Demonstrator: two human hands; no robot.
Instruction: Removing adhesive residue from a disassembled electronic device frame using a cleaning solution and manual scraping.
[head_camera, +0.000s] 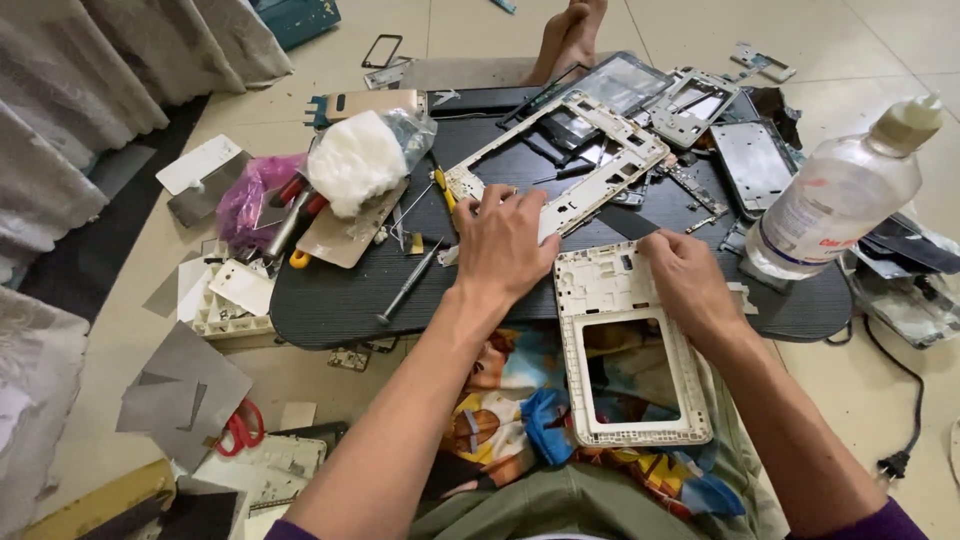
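counter (330, 300): dark oval board low on the floor, carries nearly all the parts.
white frame (630, 350): phone mid-frame, top end on the counter edge, lower end over our lap; our right hand (690, 285) lies on its upper right corner, grip flat and pressing, not closed round it.
second frame (560, 160): same kind, lies slantwise on the counter; our left hand (505, 240) rests over its near edge, fingers curled down; we cannot tell if they pinch anything.
step: we judge we're steadying both frames, stripping or comparing; next move calls for a fine tool.
screwdriver (408, 285): just left of the left hand, free to take.
bottle (840, 195): clear, right, near the right hand, could tip.
cotton wad (355, 160): far left.
loose screens (690, 110): crowd the back.
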